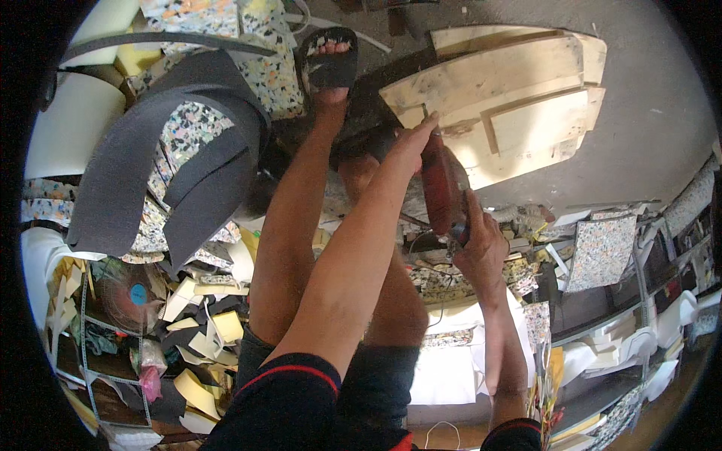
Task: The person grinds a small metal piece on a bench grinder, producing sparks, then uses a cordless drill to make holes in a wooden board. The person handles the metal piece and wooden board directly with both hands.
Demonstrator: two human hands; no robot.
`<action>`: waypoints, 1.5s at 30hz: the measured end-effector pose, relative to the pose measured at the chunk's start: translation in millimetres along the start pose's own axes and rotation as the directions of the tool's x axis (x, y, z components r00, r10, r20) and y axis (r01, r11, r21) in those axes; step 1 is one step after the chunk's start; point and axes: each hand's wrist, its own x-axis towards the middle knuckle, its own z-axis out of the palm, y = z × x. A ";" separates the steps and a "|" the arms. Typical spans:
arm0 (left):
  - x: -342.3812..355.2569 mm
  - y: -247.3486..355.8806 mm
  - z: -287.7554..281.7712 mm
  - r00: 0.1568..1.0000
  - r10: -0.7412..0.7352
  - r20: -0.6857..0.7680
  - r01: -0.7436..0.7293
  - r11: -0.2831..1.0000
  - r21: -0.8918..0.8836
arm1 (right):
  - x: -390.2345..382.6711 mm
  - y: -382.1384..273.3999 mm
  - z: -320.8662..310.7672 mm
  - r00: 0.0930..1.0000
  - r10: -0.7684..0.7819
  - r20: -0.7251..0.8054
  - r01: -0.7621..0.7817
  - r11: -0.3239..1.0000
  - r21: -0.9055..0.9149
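A dark red elongated tool with a thin tip tilts in front of my legs. Around its near end, my right hand is closed, the palm beside a dark part of the tool. My left hand is at the far end, thumb and fingers closed about the tool's front; the fingers on its underside are hidden. Just past the tip lie pale curved wooden boards, stacked, with a smaller rectangular piece on top. What exact kind of tool it is cannot be made out.
Dark grey curved foam sheets and speckled foam blocks are piled at left. Below them are yellow foam scraps and a fan. Foam offcuts and a speckled panel fill the right. My sandalled foot rests near the boards.
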 end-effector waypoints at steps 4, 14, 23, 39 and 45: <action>-16.8 12.9 4.2 0.993 -0.075 0.091 0.077 0.997 -0.023 | 12.4 1.0 -16.4 0.995 -0.068 0.070 0.082 0.972 -0.219; -4.0 13.9 41.0 0.999 0.024 0.035 -0.031 0.981 0.191 | 29.3 36.7 -44.0 0.962 -0.209 0.174 0.256 0.911 -0.323; -22.4 24.0 37.2 0.998 -0.007 0.069 -0.010 0.972 0.236 | 55.8 54.3 -57.9 0.932 -0.343 0.114 0.361 0.866 -0.347; -29.2 38.1 40.0 0.996 -0.048 0.077 0.037 0.990 0.140 | 60.5 38.4 -54.4 0.955 -0.272 0.115 0.295 0.881 -0.370; -29.5 39.4 29.8 0.988 -0.086 0.127 0.061 0.981 0.185 | 57.2 16.7 -53.2 0.964 -0.233 0.126 0.264 0.850 -0.456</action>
